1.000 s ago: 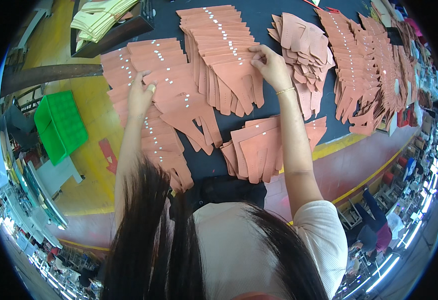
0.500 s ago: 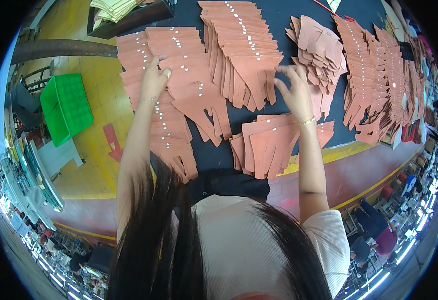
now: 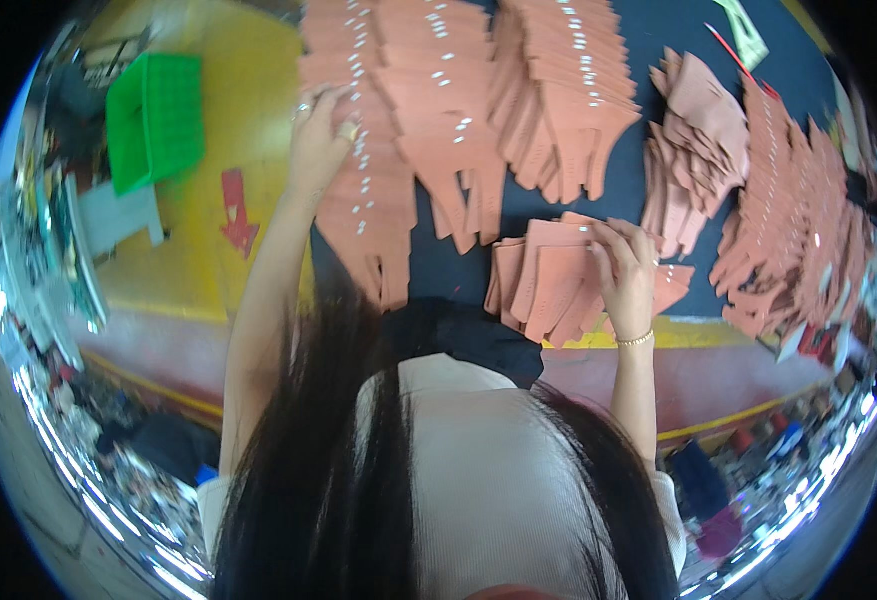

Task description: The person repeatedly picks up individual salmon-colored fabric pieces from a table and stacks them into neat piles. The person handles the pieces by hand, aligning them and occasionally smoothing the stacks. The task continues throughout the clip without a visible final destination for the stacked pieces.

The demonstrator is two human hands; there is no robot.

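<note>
Flat reddish-brown cut pieces, leather-like with forked ends and small white stickers, overlap in rows on a dark table. My left hand (image 3: 320,140) lies at the outer edge of the leftmost row (image 3: 383,185), its fingers bent and apart. My right hand (image 3: 626,262) is closed over the right part of a small fanned pile of cut pieces (image 3: 550,280) near the table's front edge; its fingertips partly hide what they grip. Beyond stand a middle row (image 3: 448,110) and a longer stacked row (image 3: 573,100).
Right of centre is a heap of paler cut pieces (image 3: 703,125), with more rows (image 3: 773,215) at far right. A red pen-like stick (image 3: 728,50) and a pale green piece (image 3: 743,32) lie at the back. A green crate (image 3: 156,122) stands left of the table.
My right hand has come down toward me from the longer row onto the small pile, and its fingers have closed. My left hand stays by the leftmost row. The view has shifted.
</note>
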